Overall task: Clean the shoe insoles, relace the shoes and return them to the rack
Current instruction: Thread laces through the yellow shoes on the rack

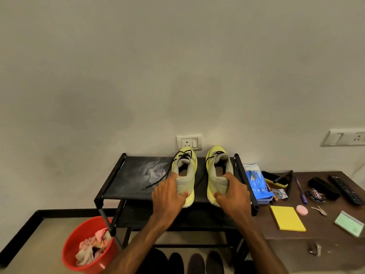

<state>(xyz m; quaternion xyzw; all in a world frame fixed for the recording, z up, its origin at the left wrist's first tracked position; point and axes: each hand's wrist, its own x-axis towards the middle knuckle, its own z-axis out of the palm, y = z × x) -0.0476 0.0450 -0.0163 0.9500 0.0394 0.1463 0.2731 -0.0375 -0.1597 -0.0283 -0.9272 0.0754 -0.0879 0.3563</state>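
Pair on the rack point(126, 186) top shelf: my left hand point(168, 194) gripped the heel of the left shoe point(186, 163), my right hand point(234, 191) that of the right shoe point(216, 165); risk as I judged it, the loose lace point(158, 180) snagging under a sole.

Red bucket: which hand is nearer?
Left. The left hand holds one shoe, up-right of the bucket; the right hand holds the other shoe, farther right.

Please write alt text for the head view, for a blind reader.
The left hand and right hand each grip the heel of a yellow shoe, the left shoe and right shoe, on the top shelf of a black rack. A red bucket stands beside it.
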